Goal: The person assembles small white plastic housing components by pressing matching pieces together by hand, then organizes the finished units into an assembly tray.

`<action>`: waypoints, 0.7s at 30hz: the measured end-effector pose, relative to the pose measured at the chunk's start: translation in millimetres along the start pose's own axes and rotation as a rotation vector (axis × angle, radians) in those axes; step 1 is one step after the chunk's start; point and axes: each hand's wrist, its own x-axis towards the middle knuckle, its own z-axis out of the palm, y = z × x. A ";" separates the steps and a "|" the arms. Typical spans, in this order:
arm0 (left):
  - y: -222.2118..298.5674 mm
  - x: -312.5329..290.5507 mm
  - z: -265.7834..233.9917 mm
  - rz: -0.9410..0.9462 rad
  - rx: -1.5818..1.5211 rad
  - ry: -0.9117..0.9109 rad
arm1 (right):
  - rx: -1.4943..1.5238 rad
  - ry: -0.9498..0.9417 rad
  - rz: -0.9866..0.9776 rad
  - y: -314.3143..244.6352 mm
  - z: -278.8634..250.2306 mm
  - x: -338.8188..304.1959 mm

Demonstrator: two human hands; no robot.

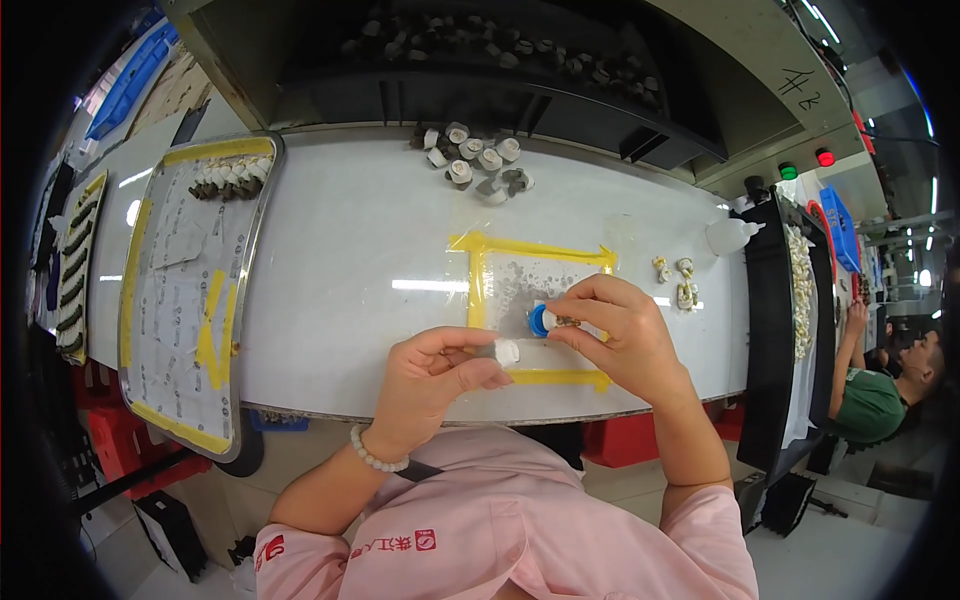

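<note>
Between the thumb and fingers of my left hand (425, 378) is a small white cylindrical part (508, 352) with a greyish end. My right hand (628, 328) pinches a small white part with brass-coloured bits (563, 321). At its left end is a round blue piece (538, 320); whether the two are joined I cannot tell. Both hands are over a rectangle of yellow tape (476, 290) whose inner sheet is smudged grey. A few white-and-brass parts (686, 288) lie to the right of my right hand.
Farther back lies a pile of white-and-grey parts (471, 150), below a dark bin (440, 105) holding many more. A white squeeze bottle (728, 237) stands at right, beside a black tray (785, 225) of small parts. A taped metal tray (262, 240) is at left. Another person (870, 405) works far right.
</note>
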 end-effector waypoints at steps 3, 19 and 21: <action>-1.5 -0.9 -0.9 0.001 0.051 0.010 | 0.010 -0.022 0.009 -2.2 1.4 -3.3; -4.0 -4.4 -0.7 0.048 0.032 0.019 | 0.544 -0.048 0.161 -20.5 16.8 -6.1; -5.5 -6.1 -0.4 0.065 0.049 0.017 | 0.567 -0.050 0.169 -20.5 18.7 -7.4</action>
